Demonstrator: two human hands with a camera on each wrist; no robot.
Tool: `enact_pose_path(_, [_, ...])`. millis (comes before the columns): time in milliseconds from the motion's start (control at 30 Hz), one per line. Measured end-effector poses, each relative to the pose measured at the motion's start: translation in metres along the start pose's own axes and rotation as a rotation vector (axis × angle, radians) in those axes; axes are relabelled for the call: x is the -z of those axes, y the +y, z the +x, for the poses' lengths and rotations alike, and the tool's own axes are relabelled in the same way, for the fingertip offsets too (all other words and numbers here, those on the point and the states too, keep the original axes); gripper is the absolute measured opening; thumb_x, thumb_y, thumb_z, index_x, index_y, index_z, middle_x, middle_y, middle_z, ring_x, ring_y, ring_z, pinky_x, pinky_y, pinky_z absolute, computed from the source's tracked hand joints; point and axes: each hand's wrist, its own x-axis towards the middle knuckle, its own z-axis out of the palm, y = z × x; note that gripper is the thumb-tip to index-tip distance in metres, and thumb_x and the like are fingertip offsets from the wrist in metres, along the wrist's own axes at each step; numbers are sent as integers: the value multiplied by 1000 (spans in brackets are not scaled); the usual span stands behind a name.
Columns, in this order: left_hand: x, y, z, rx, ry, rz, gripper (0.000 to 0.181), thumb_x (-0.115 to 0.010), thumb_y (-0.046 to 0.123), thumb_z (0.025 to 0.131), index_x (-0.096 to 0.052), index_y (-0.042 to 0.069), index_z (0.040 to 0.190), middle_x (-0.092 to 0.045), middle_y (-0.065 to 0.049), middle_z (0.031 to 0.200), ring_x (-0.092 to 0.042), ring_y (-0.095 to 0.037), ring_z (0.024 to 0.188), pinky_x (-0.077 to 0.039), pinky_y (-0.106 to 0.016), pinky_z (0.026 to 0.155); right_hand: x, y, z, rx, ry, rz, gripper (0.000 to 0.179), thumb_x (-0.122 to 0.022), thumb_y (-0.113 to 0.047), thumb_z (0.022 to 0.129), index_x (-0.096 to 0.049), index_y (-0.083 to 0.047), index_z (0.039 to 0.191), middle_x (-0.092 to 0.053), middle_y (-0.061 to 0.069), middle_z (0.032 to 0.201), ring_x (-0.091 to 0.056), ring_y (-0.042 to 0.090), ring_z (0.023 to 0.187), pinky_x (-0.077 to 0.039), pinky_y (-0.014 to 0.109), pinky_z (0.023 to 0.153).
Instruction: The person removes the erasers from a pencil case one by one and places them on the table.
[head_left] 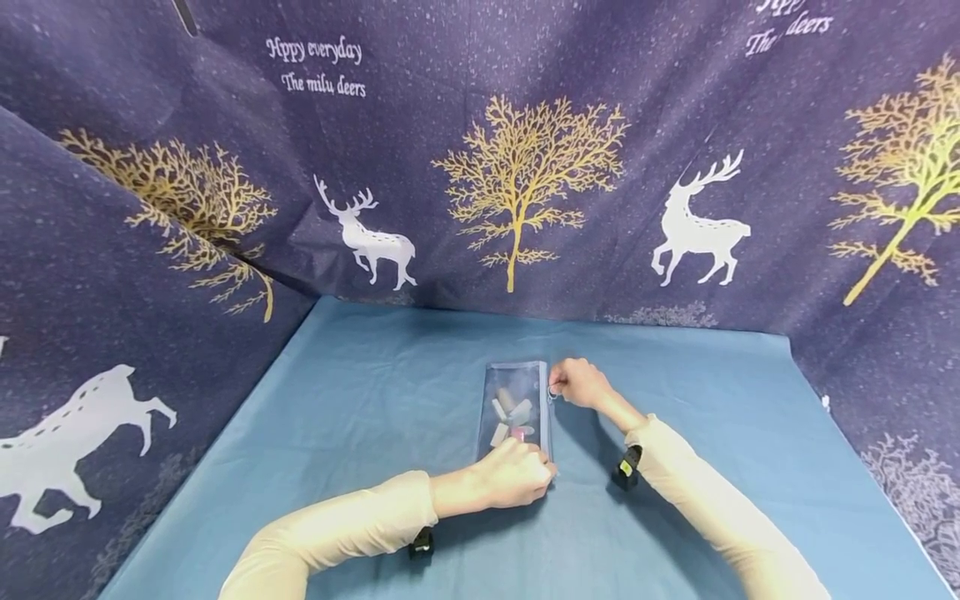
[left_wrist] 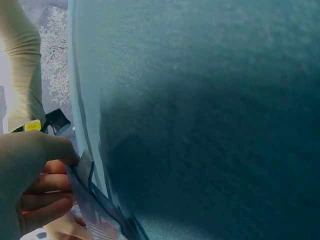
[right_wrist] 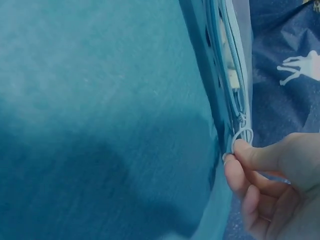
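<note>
Right thumb and forefinger pinch the ring (right_wrist: 251,134) on the zip; the other fingers of the right hand (head_left: 581,382) are curled in. Left hand (head_left: 513,475) grips the pouch's near right corner, its small cloth tab (left_wrist: 86,167) sticking up beside the forefinger. Likely reason: the left grip anchors the near end of the zip so the edge stays taut against the ring held at the far end.

The clear pouch (head_left: 513,379) lies between the hands, long side running away from the person. Right fingertips are just beside its right edge, near the far corner; pouch is to their left. Left hand covers most of its near end, fingertips at the right edge too. Zip edges look parted in the right wrist view, but how far is hard to tell.

Inside, small pale pieces (head_left: 521,410) and a pink one (head_left: 518,433) sit loose toward the middle and near end; can't tell what they are. Under it all, blue cloth (head_left: 390,375); behind, a dark curtain (head_left: 420,125) with deer and trees. Pale sleeves (head_left: 360,521) on both arms.
</note>
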Motion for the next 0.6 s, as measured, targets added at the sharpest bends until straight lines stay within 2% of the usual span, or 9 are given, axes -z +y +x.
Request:
enact_pose_path(200, [-2, 2, 0, 3, -9, -3, 10, -62, 32, 78, -62, 24, 71, -58, 11, 64, -56, -4, 59, -38, -20, 43, 0, 8, 13, -62, -16, 26, 4, -65, -14, 83, -69, -13, 83, -71, 0, 78, -59, 6, 54, -49, 30, 56])
enact_pose_path(433, [-2, 3, -2, -1, 5, -17, 10, -63, 29, 76, -61, 23, 69, -57, 10, 62, -55, -4, 58, -35, -21, 41, 1, 14, 23, -102, -10, 15, 7, -62, -13, 84, -69, -13, 83, -70, 0, 75, -59, 6, 54, -47, 28, 53])
enact_pose_path(600, [-4, 3, -2, 1, 17, -3, 11, -63, 30, 76, -61, 23, 68, -57, 10, 62, -55, -5, 57, -35, -21, 41, 4, 14, 31, -129, -1, 10, 7, -61, -14, 85, -68, -14, 84, -69, 0, 75, -60, 8, 56, -47, 31, 55])
